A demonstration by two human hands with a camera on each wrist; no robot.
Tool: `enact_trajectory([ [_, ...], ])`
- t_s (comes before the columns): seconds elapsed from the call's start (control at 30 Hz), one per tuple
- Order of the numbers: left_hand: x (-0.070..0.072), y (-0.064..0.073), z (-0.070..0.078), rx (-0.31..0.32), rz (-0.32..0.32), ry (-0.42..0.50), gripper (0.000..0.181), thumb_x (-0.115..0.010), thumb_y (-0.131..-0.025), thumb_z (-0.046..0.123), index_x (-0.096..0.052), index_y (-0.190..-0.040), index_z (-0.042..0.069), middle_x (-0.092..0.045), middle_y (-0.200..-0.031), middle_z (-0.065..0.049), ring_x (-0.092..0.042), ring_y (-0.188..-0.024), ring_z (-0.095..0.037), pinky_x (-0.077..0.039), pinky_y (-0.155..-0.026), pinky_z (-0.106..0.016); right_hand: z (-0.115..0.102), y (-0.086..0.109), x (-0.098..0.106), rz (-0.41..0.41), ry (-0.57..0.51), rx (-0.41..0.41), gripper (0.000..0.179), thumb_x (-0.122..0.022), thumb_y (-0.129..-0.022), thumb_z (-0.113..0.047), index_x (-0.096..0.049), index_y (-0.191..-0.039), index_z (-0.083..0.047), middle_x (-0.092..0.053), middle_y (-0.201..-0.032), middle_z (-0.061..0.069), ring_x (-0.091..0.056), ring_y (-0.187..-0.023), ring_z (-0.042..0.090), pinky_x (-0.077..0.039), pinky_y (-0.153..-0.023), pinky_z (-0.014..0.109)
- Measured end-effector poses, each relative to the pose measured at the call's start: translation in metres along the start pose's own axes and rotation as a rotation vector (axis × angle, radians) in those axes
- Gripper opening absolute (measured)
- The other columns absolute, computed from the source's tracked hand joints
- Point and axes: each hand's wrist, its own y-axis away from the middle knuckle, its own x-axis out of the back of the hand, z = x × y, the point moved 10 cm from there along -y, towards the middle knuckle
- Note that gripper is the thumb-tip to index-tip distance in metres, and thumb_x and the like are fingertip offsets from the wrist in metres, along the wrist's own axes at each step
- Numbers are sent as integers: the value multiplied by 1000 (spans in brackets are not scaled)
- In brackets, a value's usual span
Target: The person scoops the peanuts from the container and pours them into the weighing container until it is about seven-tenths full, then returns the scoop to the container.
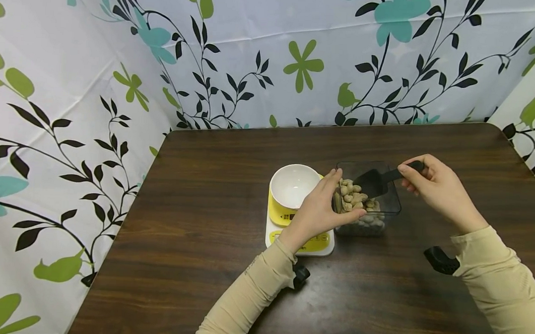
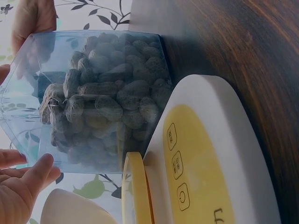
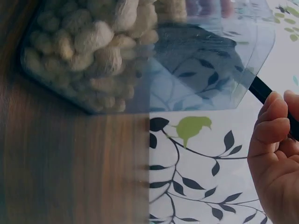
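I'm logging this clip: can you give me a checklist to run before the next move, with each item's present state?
1. Right hand grips the scoop by its handle: ok.
2. Scoop blade lies inside the clear container, by the peanuts: ok.
3. Scoop carries peanuts: cannot tell; the views do not show its load clearly.
4. Left hand is at the container's side nearest the scale: ok; how firmly it presses, cannot tell.
5. White bowl sits on the scale, no peanuts visible in it: ok.
6. Scale reading legible: not ok; no weight can be read in any view.
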Motion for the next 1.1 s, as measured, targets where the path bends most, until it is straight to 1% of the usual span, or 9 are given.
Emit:
enact_trajectory([
  [0.13, 1, 1, -1, 12, 0, -4, 92, -65, -78, 56, -22, -149, 16, -25, -155, -5, -28, -142, -17, -37, -108, -38, 6, -3, -3, -4, -109, -55, 38, -52, -93, -42, -51, -109, -8, -61, -69, -11, -56, -61, 7, -50, -56, 23],
  [0.2, 0, 1, -2, 18, -3, -5, 92, -64, -78, 57, -23, -149, 16, -25, -155, -4, -27, -142, -16, -37, -109, -38, 8, -6, -4, 9, -137, -79, 38, -51, -93, -41, -51, -108, -6, -61, -66, -11, -56, -59, 6, -50, -55, 22],
  [0.37, -2, 2, -2, 16, 0, 3, 92, -64, -78, 57, -24, -149, 15, -25, -155, -4, -27, -142, -16, -36, -109, -38, 9, -10, -4, 36, -150, -122, 36, -50, -94, -37, -51, -106, -3, -60, -62, -10, -55, -56, 4, -51, -55, 21],
  [0.47, -2, 2, -1, 8, 8, 9, 92, -64, -78, 57, -24, -149, 14, -26, -154, -4, -27, -142, -16, -36, -109, -38, 10, -11, -7, 11, -171, -142, 36, -49, -95, -34, -50, -108, 0, -60, -63, -8, -55, -57, 5, -51, -56, 21],
  [0.57, -3, 3, -1, 2, 10, 10, 92, -64, -79, 57, -24, -149, 13, -26, -154, -4, -28, -142, -16, -36, -109, -38, 10, -9, -11, -16, -142, -140, 40, -50, -94, -38, -51, -110, -1, -61, -67, -5, -55, -59, 7, -51, -58, 22],
  [0.73, -2, 2, 0, -8, 15, 12, 92, -63, -79, 58, -23, -149, 14, -25, -155, -4, -28, -142, -16, -36, -109, -38, 8, -7, -11, -24, -64, -82, 45, -52, -91, -49, -53, -114, -11, -55, -76, -2, -51, -65, 12, -47, -60, 23],
  [0.83, 0, 1, 1, -11, 25, 4, 92, -63, -78, 58, -23, -149, 14, -26, -154, -5, -28, -141, -16, -36, -109, -38, 8, -7, -11, -48, -76, -16, 37, -50, -94, -44, -53, -115, -13, -52, -79, -1, -50, -68, 10, -45, -61, 21],
  [0.97, 1, 1, 0, -11, 25, -8, 92, -64, -78, 56, -24, -149, 13, -27, -154, -5, -29, -141, -16, -38, -108, -37, 9, -6, -17, -115, -101, 78, 27, -45, -98, -32, -51, -116, -13, -52, -84, -1, -53, -73, 6, -45, -63, 19],
  [1.1, 1, 1, 1, -15, 28, -8, 92, -65, -78, 56, -26, -148, 12, -27, -154, -5, -30, -141, -16, -39, -107, -37, 11, -4, -21, -138, -149, 116, 20, -43, -99, -27, -51, -113, -15, -52, -82, -4, -52, -72, 6, -44, -61, 20],
])
